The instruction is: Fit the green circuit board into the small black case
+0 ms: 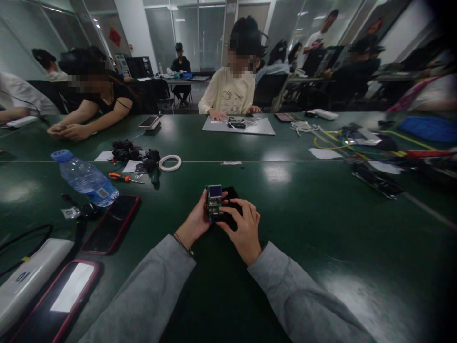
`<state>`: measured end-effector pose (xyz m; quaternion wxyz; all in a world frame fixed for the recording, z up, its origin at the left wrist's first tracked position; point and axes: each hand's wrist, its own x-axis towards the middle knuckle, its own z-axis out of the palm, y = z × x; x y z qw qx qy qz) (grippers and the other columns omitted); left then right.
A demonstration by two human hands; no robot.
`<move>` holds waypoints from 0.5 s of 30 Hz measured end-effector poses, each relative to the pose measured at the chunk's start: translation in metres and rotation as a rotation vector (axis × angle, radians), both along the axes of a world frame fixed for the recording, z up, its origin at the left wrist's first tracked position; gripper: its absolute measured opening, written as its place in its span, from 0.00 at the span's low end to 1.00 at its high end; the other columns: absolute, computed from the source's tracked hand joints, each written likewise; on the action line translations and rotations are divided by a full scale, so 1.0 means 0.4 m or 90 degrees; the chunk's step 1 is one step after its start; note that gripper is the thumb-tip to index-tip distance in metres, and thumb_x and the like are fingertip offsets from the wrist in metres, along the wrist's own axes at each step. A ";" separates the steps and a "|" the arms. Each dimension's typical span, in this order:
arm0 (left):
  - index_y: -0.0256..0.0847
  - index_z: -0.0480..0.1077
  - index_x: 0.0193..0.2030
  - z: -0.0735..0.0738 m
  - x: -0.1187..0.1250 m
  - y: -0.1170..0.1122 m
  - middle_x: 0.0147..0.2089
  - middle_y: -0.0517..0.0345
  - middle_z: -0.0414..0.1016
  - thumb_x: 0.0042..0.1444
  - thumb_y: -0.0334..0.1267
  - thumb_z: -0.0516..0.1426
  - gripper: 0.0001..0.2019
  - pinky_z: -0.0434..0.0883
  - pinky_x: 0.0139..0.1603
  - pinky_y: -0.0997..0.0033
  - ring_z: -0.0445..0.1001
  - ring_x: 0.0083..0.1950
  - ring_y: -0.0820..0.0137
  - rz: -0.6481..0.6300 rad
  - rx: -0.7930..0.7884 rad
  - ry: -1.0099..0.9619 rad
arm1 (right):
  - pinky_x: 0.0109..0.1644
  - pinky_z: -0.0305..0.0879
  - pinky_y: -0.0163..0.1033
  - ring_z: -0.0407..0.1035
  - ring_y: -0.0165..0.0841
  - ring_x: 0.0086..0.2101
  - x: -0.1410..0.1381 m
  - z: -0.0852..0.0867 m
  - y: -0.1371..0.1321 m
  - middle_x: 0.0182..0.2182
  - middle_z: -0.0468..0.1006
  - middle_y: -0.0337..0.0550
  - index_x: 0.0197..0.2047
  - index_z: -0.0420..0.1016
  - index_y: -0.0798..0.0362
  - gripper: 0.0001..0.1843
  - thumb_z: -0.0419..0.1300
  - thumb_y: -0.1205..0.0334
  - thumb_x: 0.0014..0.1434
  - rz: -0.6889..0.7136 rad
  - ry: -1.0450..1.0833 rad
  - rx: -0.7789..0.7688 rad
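Note:
In the middle of the view, a small green circuit board with a screen (214, 201) is held upright above the table. My left hand (195, 216) grips it from the left side, its thumb along the board's edge and fingertips showing on the far side. Close against the lower right of the board is my right hand (243, 224), thumb and forefinger bent toward its bottom corner. Whether those fingertips press on the board or pinch a tiny part there, I cannot make out. A flat black object (230, 195) lies partly hidden behind the board and my fingers.
A water bottle (85, 178), two phones (112, 224) and a white power bank (34, 281) are at left. Further off lie an orange screwdriver (123, 178), black cables (124, 150) and a tape roll (170, 163). Wires and tools (374, 176) sit at right. People sit opposite.

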<state>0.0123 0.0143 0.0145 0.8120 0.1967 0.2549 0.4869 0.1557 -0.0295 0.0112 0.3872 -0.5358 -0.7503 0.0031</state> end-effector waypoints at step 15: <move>0.39 0.70 0.51 -0.002 -0.018 0.005 0.55 0.50 0.72 0.60 0.48 0.52 0.19 0.72 0.46 0.62 0.75 0.47 0.64 0.057 -0.067 -0.088 | 0.54 0.63 0.50 0.63 0.42 0.52 0.046 -0.045 0.046 0.52 0.65 0.54 0.61 0.56 0.57 0.32 0.58 0.55 0.57 0.012 0.139 -0.091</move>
